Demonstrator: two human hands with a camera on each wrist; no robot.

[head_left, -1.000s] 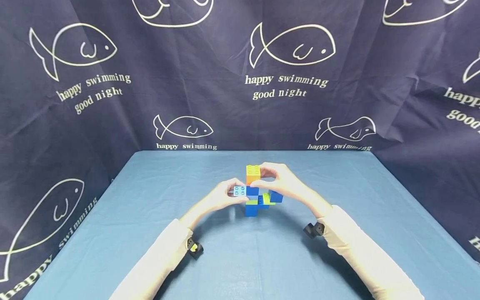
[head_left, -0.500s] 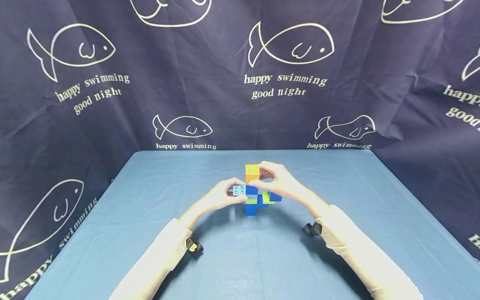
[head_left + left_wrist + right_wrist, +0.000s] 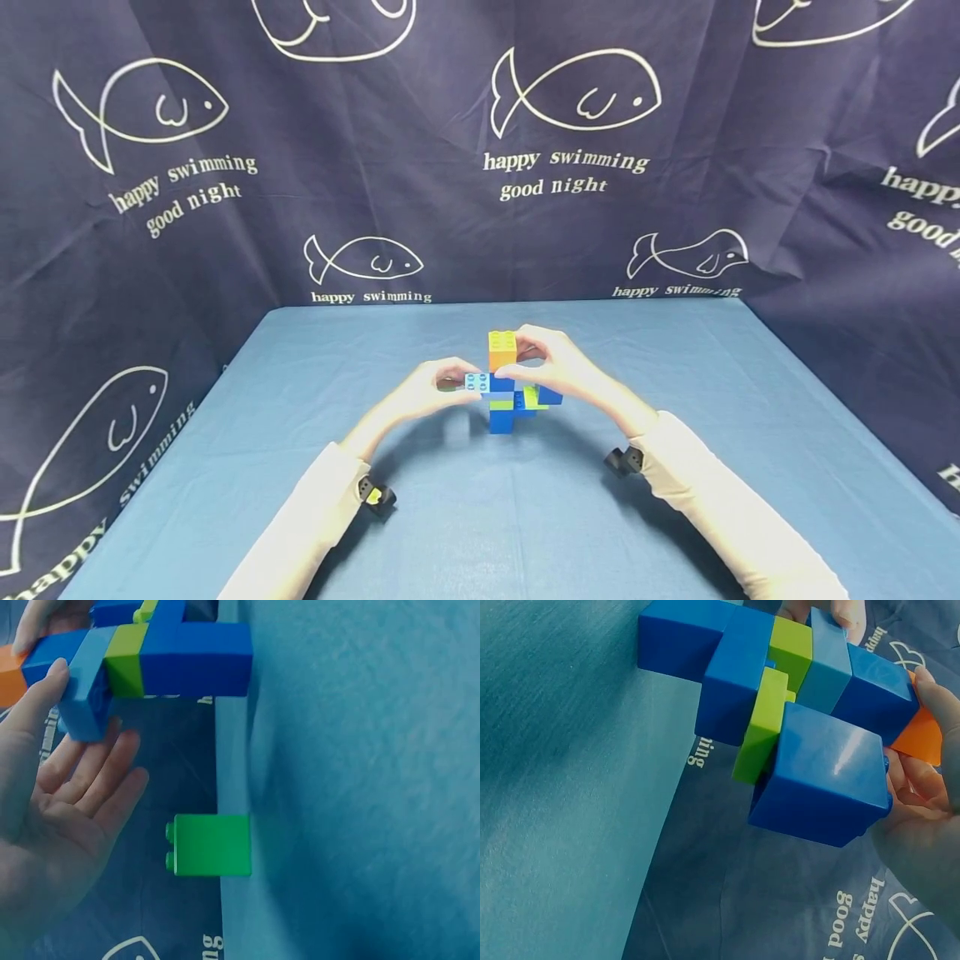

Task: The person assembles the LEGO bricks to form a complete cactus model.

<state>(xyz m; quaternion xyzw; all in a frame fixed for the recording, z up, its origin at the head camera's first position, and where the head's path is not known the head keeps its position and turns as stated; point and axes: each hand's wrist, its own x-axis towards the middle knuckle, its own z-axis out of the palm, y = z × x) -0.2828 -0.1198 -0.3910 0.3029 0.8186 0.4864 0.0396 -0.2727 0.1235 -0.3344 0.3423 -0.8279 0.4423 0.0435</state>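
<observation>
A toy-brick build stands on the table in the head view, with a blue brick (image 3: 501,423) at its foot and an orange brick (image 3: 502,360) on top. My right hand (image 3: 558,364) grips the orange brick from the right, thumb on the near side. On the left a light blue brick (image 3: 477,382) juts out of the build. My left hand (image 3: 427,389) is around its end, fingers fairly straight and spread in the left wrist view; whether they touch is unclear. A lime-green piece (image 3: 763,724) and a big blue brick (image 3: 829,754) form the build's right-hand arm.
A loose green brick (image 3: 212,845) stands on the table near my left hand, mostly hidden behind that hand in the head view. The table has a blue cloth (image 3: 480,517). Behind it hangs a dark curtain (image 3: 450,192) with fish drawings.
My left hand has shifted left, its thumb and fingertips sliding back along the light blue brick. My right hand keeps its hold on the orange brick; the build stays in nearly the same place.
</observation>
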